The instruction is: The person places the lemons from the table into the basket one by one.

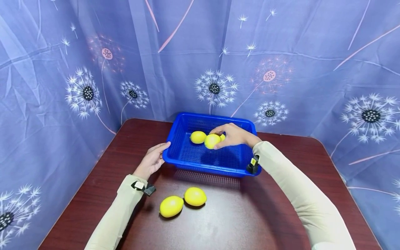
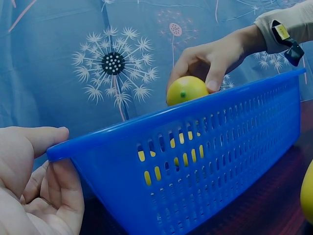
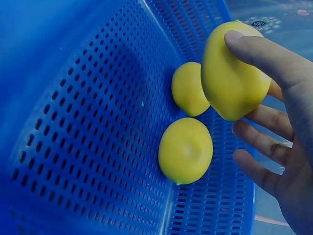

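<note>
A blue plastic basket [image 1: 215,166] with slotted walls stands on the table. At its left end my left hand [image 1: 152,160] grips the rim, thumb on top and fingers curled beneath, as the left wrist view shows. My right hand [image 1: 232,134] is over the basket and holds a yellow lemon [image 3: 232,73] between thumb and fingers. Two more lemons lie inside on the basket floor: one lemon [image 1: 198,137] to the left of the held one, another lemon [image 3: 186,151] mostly covered by the right hand in the head view.
Two lemons, a left one [image 1: 171,206] and a right one [image 1: 195,197], lie close together on the dark red-brown table [image 1: 237,222] in front of the basket. A blue curtain [image 1: 181,69] with dandelion prints hangs right behind the table and along its sides.
</note>
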### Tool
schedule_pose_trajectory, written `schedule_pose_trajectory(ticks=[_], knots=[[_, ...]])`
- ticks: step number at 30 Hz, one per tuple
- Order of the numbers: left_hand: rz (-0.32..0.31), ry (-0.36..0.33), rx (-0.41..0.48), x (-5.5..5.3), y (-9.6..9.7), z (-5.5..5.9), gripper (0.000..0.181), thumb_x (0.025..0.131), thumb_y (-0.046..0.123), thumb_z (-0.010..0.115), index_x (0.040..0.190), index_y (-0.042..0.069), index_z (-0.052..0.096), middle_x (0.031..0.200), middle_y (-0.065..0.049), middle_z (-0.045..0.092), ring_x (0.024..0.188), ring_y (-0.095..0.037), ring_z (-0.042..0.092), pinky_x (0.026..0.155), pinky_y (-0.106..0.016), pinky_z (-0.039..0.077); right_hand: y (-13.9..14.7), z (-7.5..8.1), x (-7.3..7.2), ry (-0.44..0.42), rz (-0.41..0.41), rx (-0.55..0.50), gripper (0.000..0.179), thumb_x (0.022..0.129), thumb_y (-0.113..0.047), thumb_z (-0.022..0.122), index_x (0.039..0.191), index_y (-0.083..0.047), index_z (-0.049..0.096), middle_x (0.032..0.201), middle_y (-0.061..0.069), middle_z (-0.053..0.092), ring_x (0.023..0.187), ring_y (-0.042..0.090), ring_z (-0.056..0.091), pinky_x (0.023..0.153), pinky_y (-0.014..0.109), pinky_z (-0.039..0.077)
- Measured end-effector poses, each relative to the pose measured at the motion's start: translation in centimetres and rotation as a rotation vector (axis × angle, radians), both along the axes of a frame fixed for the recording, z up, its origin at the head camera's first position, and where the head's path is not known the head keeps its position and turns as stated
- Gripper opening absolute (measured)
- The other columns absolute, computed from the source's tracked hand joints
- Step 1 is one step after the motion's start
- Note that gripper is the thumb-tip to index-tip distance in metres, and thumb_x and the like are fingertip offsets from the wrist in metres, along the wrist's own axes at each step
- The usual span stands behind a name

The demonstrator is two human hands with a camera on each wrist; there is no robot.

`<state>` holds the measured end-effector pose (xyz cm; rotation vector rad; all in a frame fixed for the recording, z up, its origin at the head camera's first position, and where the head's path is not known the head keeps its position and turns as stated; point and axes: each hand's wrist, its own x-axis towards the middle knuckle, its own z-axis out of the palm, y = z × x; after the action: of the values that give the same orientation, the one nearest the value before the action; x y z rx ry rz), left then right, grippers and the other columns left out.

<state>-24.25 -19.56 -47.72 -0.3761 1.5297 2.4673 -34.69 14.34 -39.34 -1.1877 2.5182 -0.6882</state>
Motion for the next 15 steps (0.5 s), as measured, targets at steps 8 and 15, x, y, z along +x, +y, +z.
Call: schedule_pose_trajectory(ticks=[8,15], knots=[[0.004,-0.003,-0.002,0.0,0.0,0.0,0.006,0.101,0.02,0.067,0.099,0.014,0.066,0.08,0.003,0.071,0.065,-0.007,0.064,0.064,-0.02,0.056,-0.8,-0.6,-1.3,0.016,0.028,0.059,0.058,0.082,-0.043,0.086,0.132,-0.019,0.069,0.124,-0.005,0.071,0.11,0.019,0.065,0.095,0.046,0.054],[0.003,-0.005,0.007,-0.1,0.0,-0.2,0.007,0.101,0.02,0.067,0.1,0.013,0.067,0.083,0.002,0.072,0.068,-0.008,0.066,0.065,-0.021,0.058,-1.6,-1.3,-2.0,0.023,0.004,0.092,0.06,0.078,-0.041,0.089,0.13,-0.017,0.07,0.12,0.001,0.073,0.106,0.019,0.067,0.09,0.04,0.056]])
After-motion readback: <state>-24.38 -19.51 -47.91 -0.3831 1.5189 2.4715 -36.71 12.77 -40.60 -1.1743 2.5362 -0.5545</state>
